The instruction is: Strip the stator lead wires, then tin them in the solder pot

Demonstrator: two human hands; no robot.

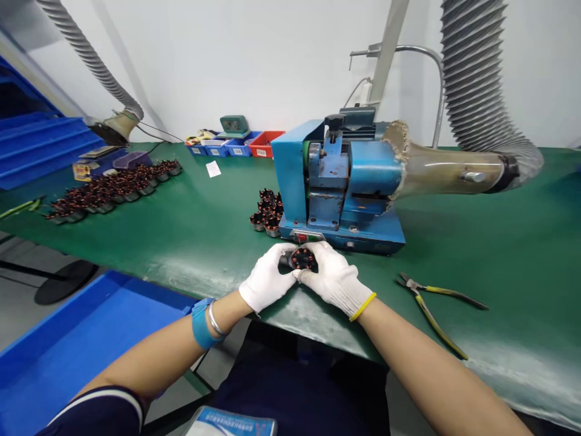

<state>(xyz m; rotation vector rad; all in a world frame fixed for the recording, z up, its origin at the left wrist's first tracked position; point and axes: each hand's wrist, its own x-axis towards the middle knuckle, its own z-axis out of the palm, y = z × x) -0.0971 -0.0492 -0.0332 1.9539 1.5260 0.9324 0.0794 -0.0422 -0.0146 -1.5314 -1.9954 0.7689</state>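
Both my hands wear white gloves and meet at the near edge of the green bench. Between them is a small round motor stator (302,258) with copper windings. My left hand (265,280) curls round its left side. My right hand (333,275) wraps its right side, fingers closed. Just behind stands a blue bench machine (338,181) with a red and green switch at its base. A small pile of similar stators (267,212) lies at the machine's left foot.
Yellow-handled pliers (433,306) lie on the green mat (499,242) to my right. A long row of stators (111,191) stretches at far left. Blue and red bins (236,145) sit at the back. Ribbed extraction hoses (481,91) hang over the bench; a blue tray (68,351) is below left.
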